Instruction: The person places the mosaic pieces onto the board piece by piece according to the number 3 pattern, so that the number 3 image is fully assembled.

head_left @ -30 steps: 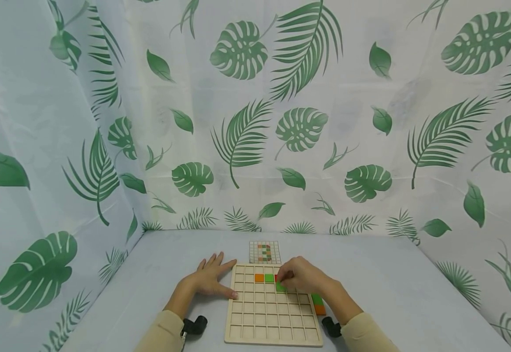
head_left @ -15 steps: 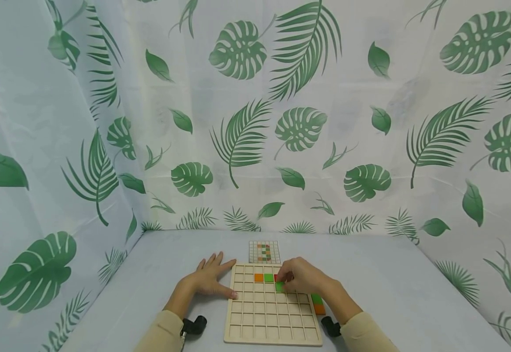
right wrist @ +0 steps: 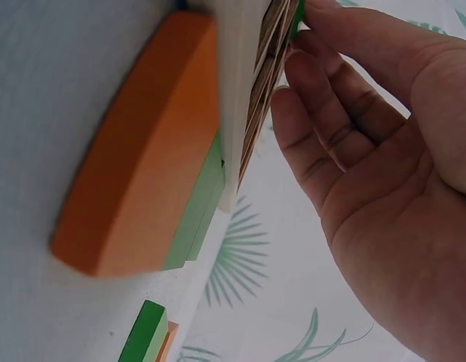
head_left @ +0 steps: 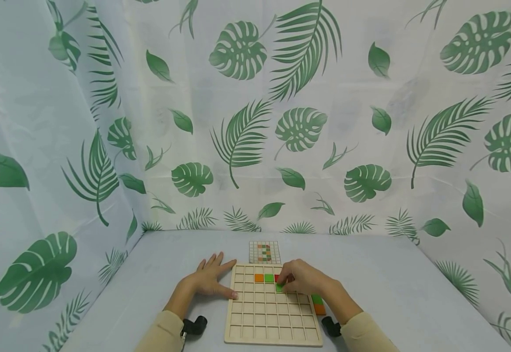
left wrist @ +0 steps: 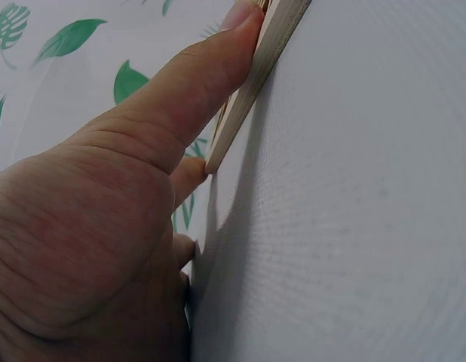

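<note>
As two beige sleeves (head_left: 162, 333) are extended from the near edge, a black wrist-worn device (head_left: 196, 325) is shown at each cuff, with a gridded wooden board (head_left: 273, 320) laid between them on a pale tabletop (head_left: 392, 283). Along the board's 3 o'clock side, an orange tile (head_left: 320, 310) and a green tile (head_left: 317, 299) are set side by side, the latter partly covered by the forearm. Farther along, a green block (right wrist: 145, 332) and an orange block (right wrist: 169, 343) are caught by the right wrist camera.

At the board's 10 o'clock, the left hand (head_left: 209, 281) is spread and nothing is gripped by it; its thumb is rested on the edge and the far corner is touched by a fingertip. At 1 o'clock, a bright green square (head_left: 279, 288) is pinched between thumb and fingers of the right hand (head_left: 303, 277); whether it is fully seated in its cell cannot be told. Just beyond, from 11 to 12 o'clock, an orange square (head_left: 259, 277), a lime square (head_left: 269, 277) and a partly hidden red square (head_left: 277, 278) are lined up. At 12 o'clock, past the board, a printed pattern card (head_left: 265, 252) is placed, backed by a leaf-print curtain (head_left: 255, 146).
</note>
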A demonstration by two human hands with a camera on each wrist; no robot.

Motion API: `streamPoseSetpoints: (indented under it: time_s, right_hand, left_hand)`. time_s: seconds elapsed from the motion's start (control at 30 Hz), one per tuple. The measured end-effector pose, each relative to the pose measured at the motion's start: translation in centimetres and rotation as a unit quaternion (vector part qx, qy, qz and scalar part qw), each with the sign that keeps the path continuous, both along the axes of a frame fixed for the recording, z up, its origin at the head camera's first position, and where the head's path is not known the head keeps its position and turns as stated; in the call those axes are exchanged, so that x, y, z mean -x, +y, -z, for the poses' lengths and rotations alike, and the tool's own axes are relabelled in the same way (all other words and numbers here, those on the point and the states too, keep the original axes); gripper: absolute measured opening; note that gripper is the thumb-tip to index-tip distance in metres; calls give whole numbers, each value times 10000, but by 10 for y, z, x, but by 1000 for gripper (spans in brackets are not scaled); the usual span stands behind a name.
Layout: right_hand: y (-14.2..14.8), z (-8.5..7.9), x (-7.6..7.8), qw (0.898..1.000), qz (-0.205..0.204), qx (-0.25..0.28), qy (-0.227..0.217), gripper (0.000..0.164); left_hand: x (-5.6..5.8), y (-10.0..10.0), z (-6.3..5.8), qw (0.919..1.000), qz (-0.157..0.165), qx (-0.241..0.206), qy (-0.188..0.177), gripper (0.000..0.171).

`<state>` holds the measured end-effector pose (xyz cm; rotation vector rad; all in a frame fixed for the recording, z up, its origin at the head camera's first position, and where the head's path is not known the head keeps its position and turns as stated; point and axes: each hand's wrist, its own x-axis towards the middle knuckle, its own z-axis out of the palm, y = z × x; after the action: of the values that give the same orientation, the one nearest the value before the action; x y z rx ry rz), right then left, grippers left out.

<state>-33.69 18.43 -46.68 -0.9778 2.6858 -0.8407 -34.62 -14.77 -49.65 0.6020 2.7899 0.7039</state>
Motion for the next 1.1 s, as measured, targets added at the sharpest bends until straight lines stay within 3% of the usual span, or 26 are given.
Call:
streamPoseSetpoints:
  time_s: [0.2, 0.37, 0.53, 1.1]
  right_hand:
    - [7, -7, 2, 9998, -49, 162, 67, 16]
    - [18, -20, 5, 9984, 151, 407, 368, 17]
    - [31, -28, 5, 9976, 367, 477, 349, 21]
    - [60, -29, 9, 9936, 948, 463, 413, 23]
  left_hand:
    - [0, 0, -1, 10000, 18, 75, 15, 110]
    - [2, -1, -4, 9998, -15, 164, 90, 110]
    - [4, -1, -3, 9998, -43, 195, 96, 110]
    - [1, 0, -1, 9999, -49, 91, -28, 110]
